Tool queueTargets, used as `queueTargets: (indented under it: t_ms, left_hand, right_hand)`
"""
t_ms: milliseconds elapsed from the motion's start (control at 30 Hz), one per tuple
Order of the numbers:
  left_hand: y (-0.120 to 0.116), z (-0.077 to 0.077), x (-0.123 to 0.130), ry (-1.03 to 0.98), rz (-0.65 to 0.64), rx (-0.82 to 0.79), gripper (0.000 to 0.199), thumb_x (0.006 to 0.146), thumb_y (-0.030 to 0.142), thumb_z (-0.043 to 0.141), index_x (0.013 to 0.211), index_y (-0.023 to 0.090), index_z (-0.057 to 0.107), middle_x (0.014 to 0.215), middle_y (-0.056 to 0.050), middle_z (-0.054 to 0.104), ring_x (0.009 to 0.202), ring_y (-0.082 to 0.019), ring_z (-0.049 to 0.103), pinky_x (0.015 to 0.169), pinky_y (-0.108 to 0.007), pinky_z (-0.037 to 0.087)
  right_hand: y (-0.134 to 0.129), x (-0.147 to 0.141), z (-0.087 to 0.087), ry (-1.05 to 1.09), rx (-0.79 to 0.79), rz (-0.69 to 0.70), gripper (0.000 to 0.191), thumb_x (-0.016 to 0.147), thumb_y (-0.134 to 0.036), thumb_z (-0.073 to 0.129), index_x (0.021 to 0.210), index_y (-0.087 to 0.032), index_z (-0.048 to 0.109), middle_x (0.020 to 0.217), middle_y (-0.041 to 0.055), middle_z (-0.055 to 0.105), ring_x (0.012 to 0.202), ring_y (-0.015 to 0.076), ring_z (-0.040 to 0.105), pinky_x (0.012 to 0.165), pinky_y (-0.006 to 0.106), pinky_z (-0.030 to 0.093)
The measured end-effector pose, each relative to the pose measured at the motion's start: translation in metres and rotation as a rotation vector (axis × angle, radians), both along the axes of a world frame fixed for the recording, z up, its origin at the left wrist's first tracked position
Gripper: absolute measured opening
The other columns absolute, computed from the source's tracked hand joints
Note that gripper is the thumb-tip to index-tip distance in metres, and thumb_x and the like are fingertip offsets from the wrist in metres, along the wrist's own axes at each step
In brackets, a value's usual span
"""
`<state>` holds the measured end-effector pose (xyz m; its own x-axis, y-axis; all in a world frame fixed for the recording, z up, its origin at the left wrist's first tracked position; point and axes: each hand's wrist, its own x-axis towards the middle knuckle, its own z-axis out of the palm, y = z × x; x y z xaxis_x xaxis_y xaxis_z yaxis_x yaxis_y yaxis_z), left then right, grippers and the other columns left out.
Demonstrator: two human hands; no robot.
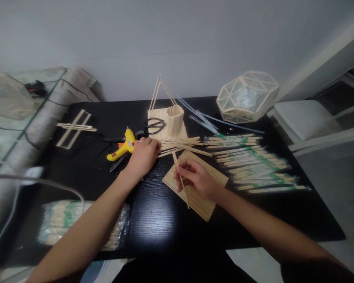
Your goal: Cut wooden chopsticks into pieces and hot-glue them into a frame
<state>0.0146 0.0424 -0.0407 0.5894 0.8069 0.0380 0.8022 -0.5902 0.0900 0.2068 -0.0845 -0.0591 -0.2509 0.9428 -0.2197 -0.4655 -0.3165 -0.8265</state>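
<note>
My right hand [191, 177] pinches a single wooden chopstick [181, 181], which slants over a flat panel of sticks laid side by side [206, 204]. On the black table, my left hand [144, 154] has its fingers curled at the left ends of a pile of loose chopsticks [185, 144]. Its fingertips are partly hidden, so what they hold cannot be made out. Just left of that hand lies a yellow glue gun [124, 147]. Behind the pile, a round cup made of sticks [175, 120] stands on a stick base [157, 114] with thin upright sticks.
Wrapped chopsticks [253, 167] lie in rows on the right. A geometric stick frame [247, 96] stands at the back right, near clear strips [205, 120]. Black loop handles [155, 125] rest on the base. Crossed sticks [76, 129] and a plastic-wrapped bundle [66, 220] lie left.
</note>
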Motion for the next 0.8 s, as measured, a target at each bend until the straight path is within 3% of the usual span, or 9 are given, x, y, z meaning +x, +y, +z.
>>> queueTargets:
  t_ms: [233, 400, 533, 633, 800]
  left_hand:
    - [-0.011, 0.008, 0.001, 0.123, -0.033, 0.045, 0.019, 0.104, 0.019, 0.050, 0.101, 0.011, 0.068, 0.101, -0.019, 0.071, 0.101, -0.037, 0.062, 0.086, -0.045, 0.042]
    - [-0.011, 0.017, -0.012, 0.031, 0.004, 0.094, 0.022, 0.105, 0.018, 0.046, 0.101, 0.014, 0.067, 0.097, -0.016, 0.071, 0.094, -0.034, 0.062, 0.084, -0.045, 0.043]
    - [-0.008, 0.021, -0.021, -0.141, -0.084, -0.003, 0.024, 0.101, 0.019, 0.049, 0.114, 0.015, 0.068, 0.101, -0.014, 0.072, 0.094, -0.031, 0.064, 0.082, -0.042, 0.044]
    - [-0.011, 0.024, -0.018, -0.234, -0.125, -0.144, 0.016, 0.093, 0.018, 0.054, 0.097, 0.017, 0.069, 0.086, -0.008, 0.070, 0.082, -0.026, 0.063, 0.078, -0.039, 0.045]
    - [-0.018, 0.024, -0.012, -0.392, -0.030, -0.434, 0.006, 0.085, 0.022, 0.062, 0.084, 0.019, 0.067, 0.072, 0.000, 0.065, 0.065, -0.017, 0.059, 0.065, -0.031, 0.043]
  right_hand:
    - [0.000, 0.002, 0.002, -0.008, -0.001, -0.015, 0.030, 0.091, -0.044, 0.082, 0.089, -0.019, 0.066, 0.084, 0.0003, 0.070, 0.067, 0.0130, 0.065, 0.059, 0.029, 0.063]
    - [0.006, 0.009, 0.006, 0.007, 0.002, -0.111, 0.029, 0.089, -0.044, 0.084, 0.088, -0.020, 0.069, 0.085, -0.0001, 0.070, 0.074, 0.0130, 0.066, 0.065, 0.027, 0.064]
    - [0.011, 0.014, 0.009, 0.064, -0.012, -0.232, 0.026, 0.082, -0.039, 0.091, 0.087, -0.022, 0.072, 0.085, -0.0018, 0.070, 0.078, 0.0122, 0.067, 0.071, 0.026, 0.065]
    - [0.014, 0.016, 0.009, 0.099, -0.039, -0.299, 0.025, 0.078, -0.036, 0.094, 0.088, -0.023, 0.075, 0.082, -0.0036, 0.069, 0.077, 0.0115, 0.067, 0.074, 0.028, 0.066]
    - [0.017, 0.017, 0.010, 0.140, -0.085, -0.398, 0.027, 0.070, -0.034, 0.099, 0.087, -0.024, 0.079, 0.090, -0.0032, 0.073, 0.084, 0.0123, 0.069, 0.078, 0.028, 0.065]
